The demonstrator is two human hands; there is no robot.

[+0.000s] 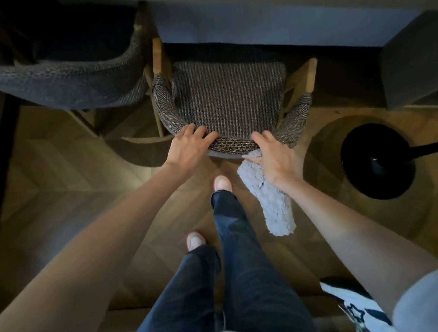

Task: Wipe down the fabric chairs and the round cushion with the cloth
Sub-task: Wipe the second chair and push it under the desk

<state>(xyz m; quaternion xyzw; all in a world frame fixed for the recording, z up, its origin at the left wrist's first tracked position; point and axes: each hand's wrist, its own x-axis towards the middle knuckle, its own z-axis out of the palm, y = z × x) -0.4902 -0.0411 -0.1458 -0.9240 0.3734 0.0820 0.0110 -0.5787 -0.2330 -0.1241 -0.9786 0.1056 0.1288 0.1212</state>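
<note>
A woven brown fabric chair (230, 96) with wooden legs stands tucked under a table, its curved backrest toward me. My left hand (188, 148) grips the left part of the backrest rim, fingers curled over it. My right hand (275, 158) grips the right part of the rim and holds a fluffy light-blue cloth (271, 201), which hangs down below the hand. A second, darker fabric chair (54, 82) stands to the left. No round cushion is in view.
The table edge (266, 21) spans the top. A black round lamp base (376, 161) with a pole sits on the wooden floor at right. A dark box (418, 61) stands at far right. My legs and shoes are below the chair.
</note>
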